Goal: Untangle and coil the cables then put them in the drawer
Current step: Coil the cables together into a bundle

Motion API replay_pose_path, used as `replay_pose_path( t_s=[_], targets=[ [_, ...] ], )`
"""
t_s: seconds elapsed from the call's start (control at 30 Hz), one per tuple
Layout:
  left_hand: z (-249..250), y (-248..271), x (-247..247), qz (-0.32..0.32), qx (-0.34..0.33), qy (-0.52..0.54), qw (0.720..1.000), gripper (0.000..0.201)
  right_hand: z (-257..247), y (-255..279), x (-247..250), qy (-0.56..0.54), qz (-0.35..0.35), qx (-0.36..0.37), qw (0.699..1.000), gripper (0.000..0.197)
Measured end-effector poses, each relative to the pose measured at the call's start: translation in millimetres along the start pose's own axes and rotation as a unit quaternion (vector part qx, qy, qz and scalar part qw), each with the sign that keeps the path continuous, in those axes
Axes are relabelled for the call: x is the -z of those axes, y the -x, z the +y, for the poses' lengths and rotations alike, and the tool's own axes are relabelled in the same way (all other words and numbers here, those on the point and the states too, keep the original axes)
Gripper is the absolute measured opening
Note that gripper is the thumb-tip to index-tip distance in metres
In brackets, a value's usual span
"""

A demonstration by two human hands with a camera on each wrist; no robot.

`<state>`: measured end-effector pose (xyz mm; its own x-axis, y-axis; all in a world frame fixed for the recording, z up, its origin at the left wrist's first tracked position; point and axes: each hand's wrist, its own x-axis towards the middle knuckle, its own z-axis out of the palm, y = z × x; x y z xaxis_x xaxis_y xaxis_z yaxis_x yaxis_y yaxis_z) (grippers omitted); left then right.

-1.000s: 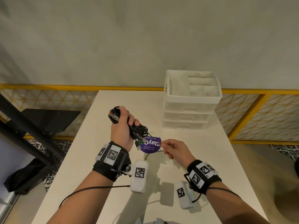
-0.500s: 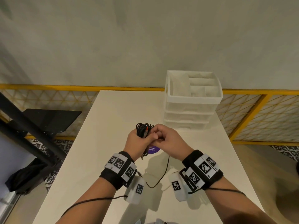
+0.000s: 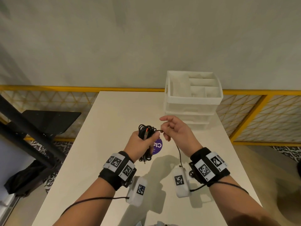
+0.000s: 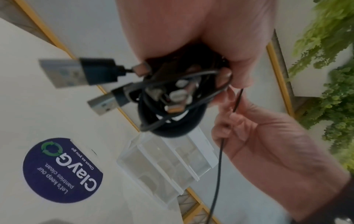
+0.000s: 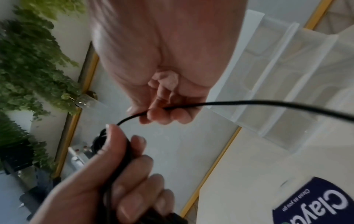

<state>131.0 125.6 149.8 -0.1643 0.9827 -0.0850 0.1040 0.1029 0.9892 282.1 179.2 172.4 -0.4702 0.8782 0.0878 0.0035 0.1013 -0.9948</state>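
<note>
A bundle of black cables (image 3: 146, 130) sits in my left hand (image 3: 143, 141), which grips it above the table's middle. In the left wrist view the cable bundle (image 4: 172, 98) shows several USB plugs (image 4: 65, 73) sticking out of my fist. My right hand (image 3: 173, 131) pinches a thin black cable strand (image 3: 158, 130) that leads out of the bundle; its loose tail (image 3: 179, 152) hangs below the hand towards the table. In the right wrist view the strand (image 5: 249, 103) runs through my curled fingers (image 5: 162, 115). The white drawer unit (image 3: 192, 100) stands just beyond my right hand, drawers shut.
A round purple sticker (image 3: 157, 146) lies on the white table (image 3: 105, 121) under my hands. Yellow railing (image 3: 260, 121) runs behind and to the right of the table. A black stand (image 3: 40, 121) is at the left, off the table.
My right hand has drawn away to the right from the left fist, pulling a thin strand out of the bundle. A second ago the hands were apart and lower, then they met.
</note>
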Motion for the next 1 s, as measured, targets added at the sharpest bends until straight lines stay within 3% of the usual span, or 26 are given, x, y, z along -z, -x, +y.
replay_pose_path(
  t_s=[0.13,0.27,0.47,0.63,0.7,0.8,1.0],
  targets=[
    [2.6,3.0,-0.2,0.002,-0.028,0.103,0.994,0.024,13.3,0.6,1.1,0.003,0.025,-0.034,0.999,0.013],
    [4.0,1.0,5.6,0.03,-0.033,0.177,0.983,0.031,24.3,6.7,-1.4,-0.003,0.038,-0.059,0.998,0.015],
    [5.3,4.2,-2.8,-0.006,-0.028,0.15,0.988,0.043,22.7,6.9,-12.8,0.012,0.015,-0.072,0.997,0.035],
    [6.0,0.1,-3.2,0.055,-0.025,0.134,0.989,0.04,30.6,5.6,-10.3,0.058,-0.003,-0.09,0.994,0.045],
    [6.2,-3.3,2.1,0.071,-0.032,0.14,0.987,0.043,38.0,5.8,-8.9,0.066,-0.006,-0.112,0.992,0.039],
    [8.0,-10.5,9.1,0.074,-0.019,0.228,0.971,0.043,53.2,7.0,-2.2,0.064,0.011,-0.139,0.988,0.024],
    [21.7,-10.6,17.0,0.079,-0.008,0.396,0.915,0.038,74.4,14.0,14.6,0.058,0.027,-0.154,0.986,0.023]
  ],
)
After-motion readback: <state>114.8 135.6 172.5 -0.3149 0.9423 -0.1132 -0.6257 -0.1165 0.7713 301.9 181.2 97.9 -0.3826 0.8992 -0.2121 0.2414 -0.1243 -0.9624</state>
